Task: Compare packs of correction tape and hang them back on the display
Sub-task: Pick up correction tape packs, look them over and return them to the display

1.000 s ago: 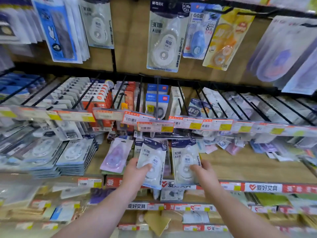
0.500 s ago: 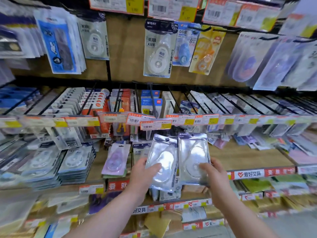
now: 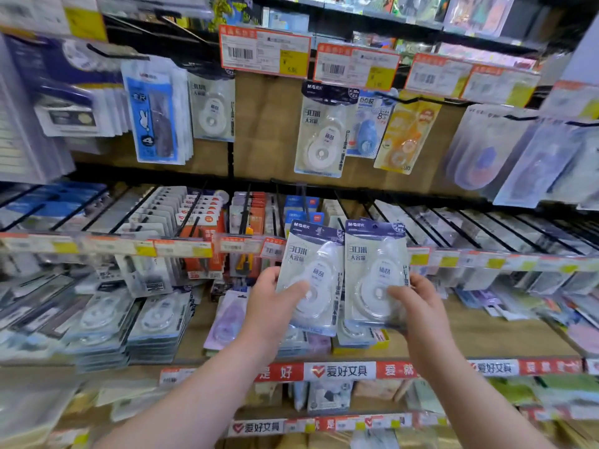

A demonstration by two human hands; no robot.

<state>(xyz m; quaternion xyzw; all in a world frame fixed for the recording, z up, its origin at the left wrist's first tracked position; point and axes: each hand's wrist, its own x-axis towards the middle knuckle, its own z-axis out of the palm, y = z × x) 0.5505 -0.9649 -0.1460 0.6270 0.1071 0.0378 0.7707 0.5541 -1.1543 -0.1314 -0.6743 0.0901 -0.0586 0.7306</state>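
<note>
Okay, head view only. My landmark is the red shelf strip with white lettering, low centre.

Straight above the strip I see two matching packs of correction tape. They are upright, fronts to the camera and side by side. I can't tell whether the inner edges touch or overlap.

The left hand has the left pack. Its grip is closed on the lower left edge, thumb across the blister front, fingers hidden behind.

Above the strip's right half, the right hand has the right pack. Its grip pinches the lower right edge, thumb on the front near the tape wheel.

Both packs are off the hooks, held in front of the row of black peg hooks above the strip.

High above the strip a same-looking hanging pack sits on the upper row. A blue pack and a yellow pack hang just beside it on the right. Orange-bordered price tags sit higher still.

Up-left of the strip a purple pack leans on the wooden shelf. Further left, stacks of packs lie flat. Frame edges are blurred and the labels there unreadable.
</note>
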